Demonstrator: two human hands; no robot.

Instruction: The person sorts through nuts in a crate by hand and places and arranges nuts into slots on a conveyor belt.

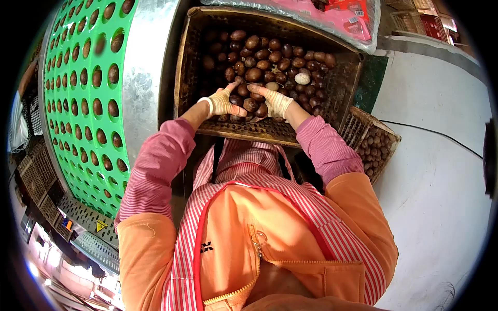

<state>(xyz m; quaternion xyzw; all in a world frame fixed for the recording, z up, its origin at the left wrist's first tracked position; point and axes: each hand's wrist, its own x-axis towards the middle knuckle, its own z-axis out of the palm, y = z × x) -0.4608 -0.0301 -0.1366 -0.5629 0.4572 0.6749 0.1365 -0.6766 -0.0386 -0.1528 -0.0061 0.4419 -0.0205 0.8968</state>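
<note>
Both hands wear pale fingerless gloves and reach over the near side of a brown crate filled with dark brown, egg-shaped items. My left hand is at the crate's near left, fingers apart and curved around the left of a small cluster. My right hand faces it from the right, its thumb and fingers spread. Between the two palms lie several brown items, gathered by both hands. One pale item lies among the dark ones, right of my right hand.
A green panel with rows of holes holding brown items curves along the left, edged by a metal strip. A smaller crate of brown items stands at the right. Pink packaging lies behind the large crate.
</note>
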